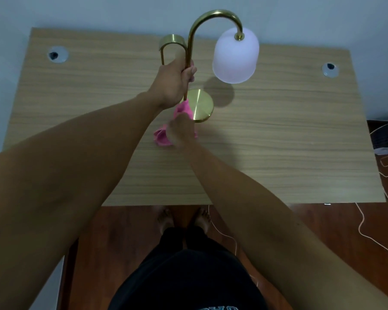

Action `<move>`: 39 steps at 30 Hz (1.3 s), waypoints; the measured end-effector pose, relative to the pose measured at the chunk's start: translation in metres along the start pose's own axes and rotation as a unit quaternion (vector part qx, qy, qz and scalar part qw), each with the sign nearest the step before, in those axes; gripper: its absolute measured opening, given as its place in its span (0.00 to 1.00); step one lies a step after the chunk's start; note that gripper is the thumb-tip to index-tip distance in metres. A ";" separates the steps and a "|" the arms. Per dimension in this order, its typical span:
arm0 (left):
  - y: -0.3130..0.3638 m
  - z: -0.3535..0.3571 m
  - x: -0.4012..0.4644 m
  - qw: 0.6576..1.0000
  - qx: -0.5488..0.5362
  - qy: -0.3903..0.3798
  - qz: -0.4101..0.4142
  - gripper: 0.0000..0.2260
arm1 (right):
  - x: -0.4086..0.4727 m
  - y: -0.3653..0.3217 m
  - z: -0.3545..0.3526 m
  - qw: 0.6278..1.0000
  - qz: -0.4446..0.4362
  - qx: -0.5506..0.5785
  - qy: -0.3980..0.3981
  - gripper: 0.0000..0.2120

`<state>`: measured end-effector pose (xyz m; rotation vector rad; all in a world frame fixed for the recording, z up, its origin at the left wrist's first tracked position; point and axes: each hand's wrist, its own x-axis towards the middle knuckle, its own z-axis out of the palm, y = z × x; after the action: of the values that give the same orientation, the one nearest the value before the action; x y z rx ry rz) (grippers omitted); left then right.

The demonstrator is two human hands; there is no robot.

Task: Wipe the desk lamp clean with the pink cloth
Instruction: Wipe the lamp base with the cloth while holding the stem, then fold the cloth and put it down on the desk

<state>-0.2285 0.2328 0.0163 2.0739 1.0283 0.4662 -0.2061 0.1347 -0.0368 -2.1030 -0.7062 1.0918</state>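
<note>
Fingers of the left hand (173, 82) are curled round the brass stem (189, 52) of the desk lamp (211, 63), holding it steady above its base. Fingers of the right hand (180, 133) are closed on the pink cloth (163, 138), which is bunched under the hand and pressed against the near-left edge of the round brass base (199, 105), where the stem meets it. The hand is slightly blurred, so the exact finger positions cannot be told.

The lamp stands on the bench (278, 142), toward its far middle; the stem arches up and over to a frosted white shade (235, 55) hanging to the right, clear of the cloth.

Judged state of the task: wiping is in hand at the foot of the stem. Nothing shows which parts are already clean; shade, arch and most of the base appear untouched by the cloth at present.

The bench is pale wood-grain with a cable hole (57, 54) at each far corner. Behind it is a plain light wall; below, a dark wooden floor with loose white cables (363, 224) at right.
</note>
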 end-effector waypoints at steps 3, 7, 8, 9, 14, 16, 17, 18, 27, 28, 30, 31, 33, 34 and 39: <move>0.006 -0.007 -0.001 1.000 0.015 -0.024 -0.013 0.12 | -0.002 0.002 -0.011 0.991 -0.033 0.102 -0.074 0.14; 0.003 -0.011 -0.014 0.995 0.011 -0.087 -0.041 0.19 | -0.010 0.015 -0.041 0.944 0.008 0.286 -0.167 0.14; 0.000 -0.010 -0.020 0.994 -0.004 -0.097 -0.056 0.22 | -0.010 0.018 -0.048 0.931 0.024 0.312 -0.190 0.13; -0.002 -0.009 -0.028 0.993 -0.022 -0.096 -0.069 0.23 | -0.009 0.021 -0.057 0.925 0.044 0.322 -0.196 0.13; -0.027 0.003 -0.079 0.975 -0.124 -0.039 -0.180 0.18 | -0.009 0.038 -0.097 0.916 0.108 0.280 -0.267 0.10; -0.011 -0.014 -0.100 0.950 -0.225 -0.073 -0.205 0.16 | -0.025 0.026 -0.127 0.916 0.079 0.289 -0.268 0.10; 0.007 -0.030 -0.111 0.937 -0.265 -0.120 -0.192 0.13 | -0.048 0.011 -0.147 0.919 0.039 0.288 -0.266 0.11; 0.009 -0.030 -0.109 0.910 -0.319 -0.163 -0.208 0.11 | -0.046 0.007 -0.155 0.910 0.047 0.290 -0.292 0.11; 0.012 -0.014 -0.114 0.873 -0.360 -0.241 -0.222 0.16 | -0.040 0.008 -0.182 0.915 0.109 0.192 -0.338 0.13; 0.017 -0.009 -0.113 0.873 -0.358 -0.251 -0.218 0.16 | -0.042 0.008 -0.190 0.918 0.110 0.176 -0.339 0.14; 0.038 0.002 -0.113 0.863 -0.357 -0.289 -0.210 0.13 | -0.045 0.010 -0.209 0.920 0.106 0.145 -0.348 0.19; 0.047 0.008 -0.112 0.859 -0.355 -0.302 -0.212 0.12 | -0.047 0.011 -0.219 0.922 0.102 0.131 -0.350 0.22; 0.059 0.024 -0.110 0.861 -0.346 -0.306 -0.212 0.09 | -0.047 0.017 -0.240 0.926 0.105 0.112 -0.344 0.23; 0.065 0.032 -0.110 0.863 -0.349 -0.296 -0.214 0.08 | -0.047 0.020 -0.252 0.926 0.107 0.109 -0.346 0.21; 0.101 0.084 -0.106 0.865 -0.380 -0.252 -0.207 0.07 | -0.040 0.052 -0.317 0.925 0.123 0.082 -0.350 0.10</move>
<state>-0.1905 0.0704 0.0405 1.1264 0.7605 0.0599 0.0502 -0.0228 0.0824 -1.6649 -0.6402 2.0139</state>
